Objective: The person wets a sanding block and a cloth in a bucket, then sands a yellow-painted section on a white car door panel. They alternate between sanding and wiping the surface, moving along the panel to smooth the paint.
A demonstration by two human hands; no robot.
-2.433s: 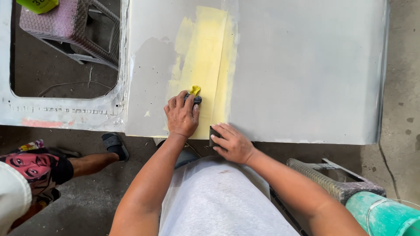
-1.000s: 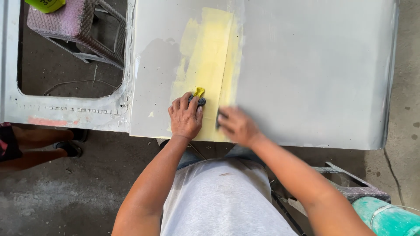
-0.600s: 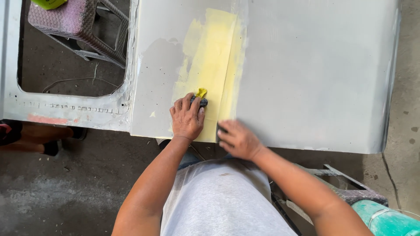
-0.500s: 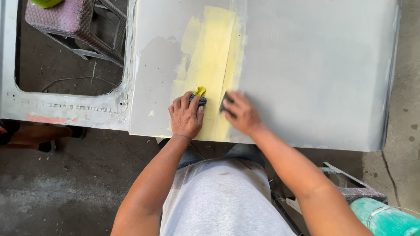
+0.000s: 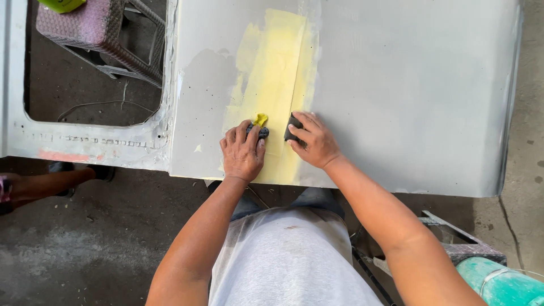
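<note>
A grey car door panel (image 5: 413, 96) lies flat in front of me, with a wide yellow filler patch (image 5: 277, 73) down its middle. My left hand (image 5: 242, 153) rests on the lower part of the patch, fingers closed on a small dark applicator with a blob of yellow filler (image 5: 259, 120) at its tip. My right hand (image 5: 314, 141) presses a dark sanding block (image 5: 292, 129) against the right edge of the patch, just beside the left hand.
The panel's window opening (image 5: 90, 85) is at left, showing a purple stool (image 5: 96, 28) and concrete floor below. Another person's leg (image 5: 45, 184) is at the left edge. A green drum (image 5: 498, 286) and a metal stand (image 5: 453, 238) sit at lower right.
My right hand has slid up the patch from the panel's lower edge to beside the left hand. The other person's leg has drawn back to the left. My left hand stayed put.
</note>
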